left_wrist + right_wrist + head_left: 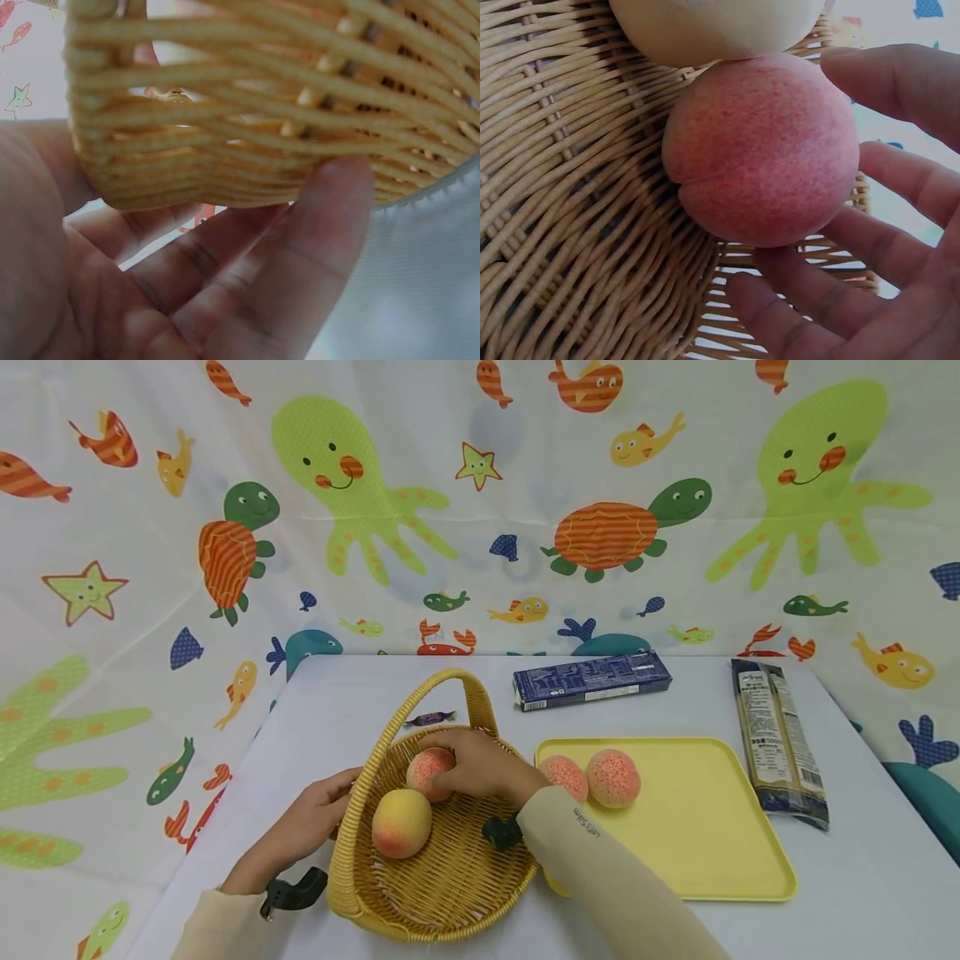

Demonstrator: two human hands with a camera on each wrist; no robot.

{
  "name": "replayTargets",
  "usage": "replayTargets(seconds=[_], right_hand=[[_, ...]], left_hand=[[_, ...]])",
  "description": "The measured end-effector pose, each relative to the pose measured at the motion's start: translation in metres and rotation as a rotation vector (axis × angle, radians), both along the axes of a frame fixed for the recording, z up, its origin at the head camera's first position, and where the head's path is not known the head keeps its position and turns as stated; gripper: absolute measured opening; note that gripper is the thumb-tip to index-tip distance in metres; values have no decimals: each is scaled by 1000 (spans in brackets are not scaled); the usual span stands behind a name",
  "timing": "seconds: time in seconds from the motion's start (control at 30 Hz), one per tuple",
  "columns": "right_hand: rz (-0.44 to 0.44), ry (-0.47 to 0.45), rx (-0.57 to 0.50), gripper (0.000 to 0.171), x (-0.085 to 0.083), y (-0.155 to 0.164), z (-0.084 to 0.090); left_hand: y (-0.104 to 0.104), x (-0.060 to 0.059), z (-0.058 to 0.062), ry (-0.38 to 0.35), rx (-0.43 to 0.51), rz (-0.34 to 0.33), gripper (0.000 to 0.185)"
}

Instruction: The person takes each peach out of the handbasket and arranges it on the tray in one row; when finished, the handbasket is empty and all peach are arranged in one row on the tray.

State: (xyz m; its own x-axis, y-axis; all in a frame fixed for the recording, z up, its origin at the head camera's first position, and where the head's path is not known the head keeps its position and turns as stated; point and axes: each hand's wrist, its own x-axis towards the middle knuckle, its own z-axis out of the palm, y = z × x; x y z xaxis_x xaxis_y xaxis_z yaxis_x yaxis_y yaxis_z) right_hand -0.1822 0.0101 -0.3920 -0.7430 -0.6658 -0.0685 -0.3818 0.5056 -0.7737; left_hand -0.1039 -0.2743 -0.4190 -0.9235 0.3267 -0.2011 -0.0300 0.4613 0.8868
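Note:
A woven yellow basket (450, 893) with a tall handle stands at the table's front centre. It holds a yellow-red peach (401, 823) and a pink peach (426, 770). My right hand (480, 766) reaches in and curls round the pink peach (761, 146), with the thumb above and the fingers (810, 300) below. The yellow-red peach (712, 26) touches it from above in the right wrist view. My left hand (330, 802) holds the basket's left wall (247, 112). Its fingers (322, 217) lie along the outside and the thumb is at the rim.
A yellow tray (697, 827) right of the basket carries two pink peaches (564, 777) (613, 778). Behind lie a blue box (592, 679), a small wrapped candy (431, 718) and, at far right, a long noodle packet (780, 739). A sea-creature cloth hangs around the table.

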Motion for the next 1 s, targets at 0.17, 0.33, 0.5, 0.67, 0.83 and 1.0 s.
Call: replayTargets(seconds=[0.17,0.33,0.5,0.67,0.83,1.0], right_hand=[[-3,-46,17,58,1,1,-4],[21,-61,48,65,2,0,-7],[43,-41,69,68,3,-2,-11],[40,-14,65,65,3,-4,-14],[26,37,65,58,5,-5,-12],[-16,57,80,63,5,0,-10]], left_hand=[[0,0,0,1,-11,2,55],[1,0,1,7,-15,1,55],[1,0,1,6,-18,1,55],[0,0,1,6,-18,1,55],[0,0,1,8,-14,-2,56],[-1,0,0,7,-3,-5,57]])
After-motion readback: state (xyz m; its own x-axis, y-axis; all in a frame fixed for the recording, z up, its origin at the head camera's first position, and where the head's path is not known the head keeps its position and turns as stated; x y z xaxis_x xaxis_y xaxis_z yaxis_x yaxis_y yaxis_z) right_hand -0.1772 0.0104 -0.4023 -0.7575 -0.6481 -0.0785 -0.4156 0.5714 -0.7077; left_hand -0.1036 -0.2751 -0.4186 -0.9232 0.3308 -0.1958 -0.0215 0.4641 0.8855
